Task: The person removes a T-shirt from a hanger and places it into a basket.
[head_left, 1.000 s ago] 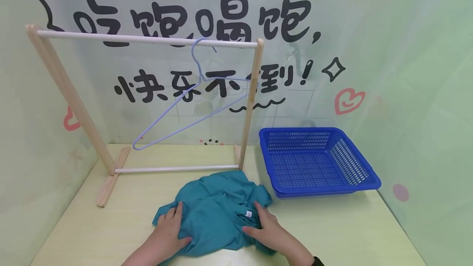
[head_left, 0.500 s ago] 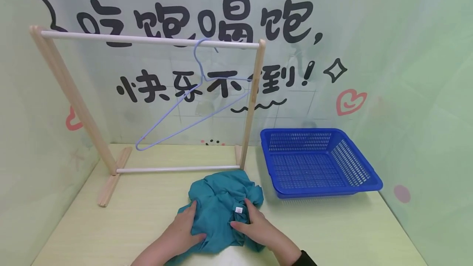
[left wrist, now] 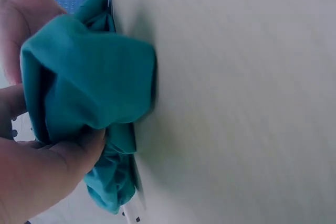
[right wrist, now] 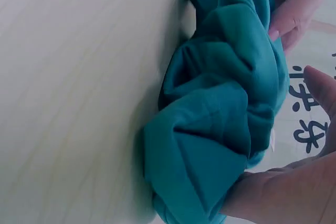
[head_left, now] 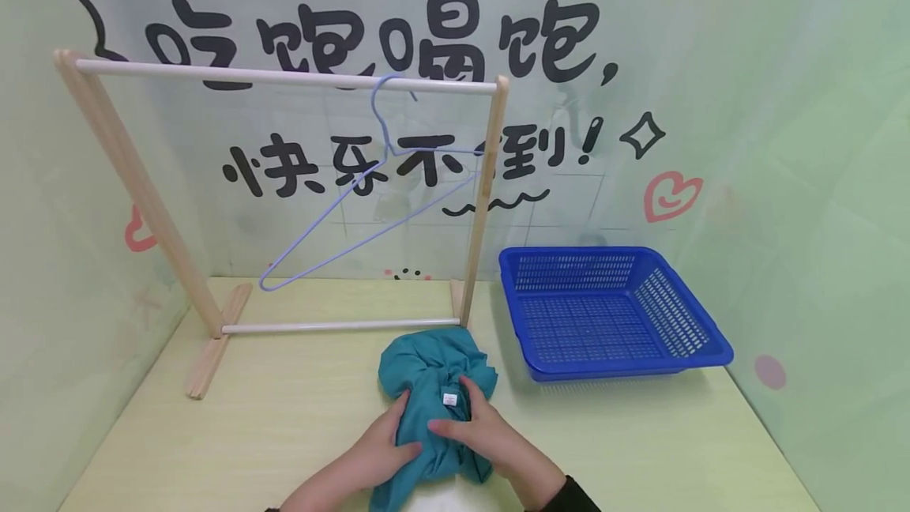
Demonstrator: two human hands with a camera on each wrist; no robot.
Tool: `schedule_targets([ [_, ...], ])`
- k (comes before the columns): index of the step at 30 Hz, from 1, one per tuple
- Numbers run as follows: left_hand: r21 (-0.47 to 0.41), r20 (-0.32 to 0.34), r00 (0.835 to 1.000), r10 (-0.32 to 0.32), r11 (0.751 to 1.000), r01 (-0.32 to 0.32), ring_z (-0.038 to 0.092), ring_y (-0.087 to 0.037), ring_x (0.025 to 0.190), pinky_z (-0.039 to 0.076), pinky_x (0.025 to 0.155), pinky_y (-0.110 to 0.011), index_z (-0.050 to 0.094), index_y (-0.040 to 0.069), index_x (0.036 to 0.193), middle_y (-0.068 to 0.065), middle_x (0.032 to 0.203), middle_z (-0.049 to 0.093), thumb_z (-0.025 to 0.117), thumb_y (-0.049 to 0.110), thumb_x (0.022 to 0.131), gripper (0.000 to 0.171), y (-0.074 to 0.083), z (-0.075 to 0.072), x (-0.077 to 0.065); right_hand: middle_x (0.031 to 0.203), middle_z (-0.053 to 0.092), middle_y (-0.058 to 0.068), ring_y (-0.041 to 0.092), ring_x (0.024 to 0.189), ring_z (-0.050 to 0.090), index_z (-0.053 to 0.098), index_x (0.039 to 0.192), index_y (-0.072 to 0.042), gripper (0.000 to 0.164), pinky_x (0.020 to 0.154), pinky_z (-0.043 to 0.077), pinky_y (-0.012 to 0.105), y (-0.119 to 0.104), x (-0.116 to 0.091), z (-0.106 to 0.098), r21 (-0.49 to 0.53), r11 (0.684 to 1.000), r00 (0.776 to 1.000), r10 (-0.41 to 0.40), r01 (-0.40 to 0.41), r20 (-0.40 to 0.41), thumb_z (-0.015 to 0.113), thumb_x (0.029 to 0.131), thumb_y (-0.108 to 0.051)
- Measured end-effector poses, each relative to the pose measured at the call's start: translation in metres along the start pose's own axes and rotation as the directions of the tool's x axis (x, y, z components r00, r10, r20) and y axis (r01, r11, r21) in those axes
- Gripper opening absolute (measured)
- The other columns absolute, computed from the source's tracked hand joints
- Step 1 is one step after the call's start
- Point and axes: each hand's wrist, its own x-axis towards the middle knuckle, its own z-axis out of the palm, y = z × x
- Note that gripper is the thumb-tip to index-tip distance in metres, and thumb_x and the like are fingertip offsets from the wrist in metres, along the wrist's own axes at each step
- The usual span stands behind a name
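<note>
A teal garment [head_left: 419, 370] lies bunched into a narrow heap on the table, a small white label [head_left: 450, 400] showing on top. My left hand [head_left: 387, 449] grips its left side, with the fingers partly hidden in the folds. From the right, my right hand [head_left: 483, 429] holds the other side, its thumb across the cloth near the label. In the left wrist view, the garment [left wrist: 105, 72] bulges over the fingers and touches the tabletop. Thick folds of the garment [right wrist: 220, 103] fill the middle of the right wrist view.
A wooden rack [head_left: 149, 204] with white rods stands behind the garment. From its top rod hangs a lilac hanger [head_left: 320, 224]. To the right sits a blue perforated basket [head_left: 583, 322] with nothing in it. Printed walls enclose the table [head_left: 270, 385].
Both hands have squeezed the garment narrower. The left hand has moved right with the cloth's left side, and the right hand has shifted slightly left.
</note>
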Motion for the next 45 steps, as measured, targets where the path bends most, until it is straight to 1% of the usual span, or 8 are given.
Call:
schedule_targets([
  [11, -0.209, 0.017, 0.987, 0.161, 0.966, -0.154, 0.012, -0.043, 0.142, 0.015, 0.111, -0.06, 0.008, 0.003, 0.151, -0.025, 0.155, 0.012, 0.059, 0.007, 0.09, 0.08, 0.009, 0.008, -0.001, 0.148, 0.029, 0.025, 0.043, 0.134, 0.029, 0.021, 0.146, 0.002, 0.096, 0.109, 0.023, 0.061, -0.002, 0.003, 0.001, 0.183, 0.981, 0.993, -0.045, 0.065, -0.113, 0.079, 0.076, -0.031],
  [19, -0.144, 0.02, 0.968, 0.25, 0.959, -0.244, 0.024, -0.042, 0.139, 0.029, 0.11, -0.04, 0.01, -0.001, 0.15, -0.027, 0.151, 0.025, 0.058, 0.016, 0.094, 0.076, 0.018, 0.011, -0.006, 0.134, 0.049, 0.018, 0.026, 0.117, 0.05, 0.036, 0.136, 0.005, 0.068, 0.106, 0.035, 0.047, 0.0, 0.003, -0.005, 0.326, 0.938, 0.989, -0.084, 0.121, -0.125, 0.07, 0.08, -0.014],
  [24, -0.123, 0.047, 0.966, 0.254, 0.961, -0.247, 0.04, -0.043, 0.129, 0.049, 0.093, -0.034, 0.008, 0.005, 0.152, -0.024, 0.151, 0.028, 0.056, 0.023, 0.096, 0.077, 0.026, 0.004, -0.011, 0.128, 0.053, 0.015, 0.021, 0.11, 0.053, 0.039, 0.133, 0.005, 0.061, 0.101, 0.04, 0.041, -0.001, 0.003, -0.011, 0.35, 0.93, 0.989, -0.075, 0.115, -0.126, 0.067, 0.081, -0.013],
  [28, -0.008, -0.002, 0.965, 0.263, 0.965, -0.263, 0.05, -0.033, 0.121, 0.05, 0.086, -0.029, 0.011, 0.01, 0.153, -0.016, 0.149, 0.035, 0.057, 0.024, 0.095, 0.075, 0.032, -0.006, -0.019, 0.127, 0.053, 0.014, 0.02, 0.108, 0.054, 0.04, 0.132, 0.003, 0.057, 0.097, 0.042, 0.038, -0.002, 0.0, -0.019, 0.352, 0.929, 0.989, -0.075, 0.116, -0.129, 0.067, 0.083, -0.014],
  [31, 0.204, -0.104, 0.953, 0.283, 0.944, -0.258, 0.054, -0.024, 0.118, 0.05, 0.089, -0.035, 0.023, 0.013, 0.151, -0.006, 0.146, 0.041, 0.06, 0.024, 0.094, 0.069, 0.036, -0.016, -0.027, 0.125, 0.053, 0.013, 0.018, 0.106, 0.054, 0.041, 0.132, 0.002, 0.056, 0.096, 0.043, 0.035, -0.005, -0.004, -0.026, 0.356, 0.926, 0.988, -0.087, 0.128, -0.13, 0.065, 0.085, -0.014],
  [37, 0.586, -0.246, 0.907, 0.343, 0.798, -0.143, 0.048, -0.025, 0.128, 0.044, 0.1, -0.043, 0.045, 0.014, 0.141, -0.001, 0.142, 0.048, 0.069, 0.025, 0.086, 0.061, 0.043, -0.042, -0.039, 0.116, 0.057, 0.009, 0.016, 0.1, 0.055, 0.045, 0.126, 0.001, 0.048, 0.09, 0.045, 0.029, -0.011, -0.01, -0.04, 0.353, 0.923, 0.985, -0.11, 0.151, -0.132, 0.064, 0.085, -0.014],
  [40, 0.648, -0.249, 0.902, 0.352, 0.753, -0.115, 0.047, -0.028, 0.128, 0.045, 0.098, -0.044, 0.049, 0.013, 0.138, -0.004, 0.14, 0.049, 0.071, 0.025, 0.085, 0.059, 0.042, -0.051, -0.043, 0.112, 0.057, 0.008, 0.016, 0.098, 0.056, 0.047, 0.122, 0.0, 0.043, 0.088, 0.045, 0.028, -0.014, -0.012, -0.046, 0.349, 0.925, 0.984, -0.11, 0.153, -0.139, 0.064, 0.085, -0.014],
  [45, 0.654, -0.253, 0.906, 0.338, 0.75, -0.097, 0.046, -0.028, 0.128, 0.045, 0.098, -0.045, 0.049, 0.014, 0.137, -0.004, 0.14, 0.049, 0.07, 0.026, 0.085, 0.057, 0.038, -0.058, -0.046, 0.111, 0.058, 0.008, 0.016, 0.097, 0.058, 0.046, 0.122, 0.0, 0.042, 0.088, 0.046, 0.029, -0.02, -0.018, -0.055, 0.351, 0.923, 0.984, -0.117, 0.158, -0.136, 0.063, 0.086, -0.012],
])
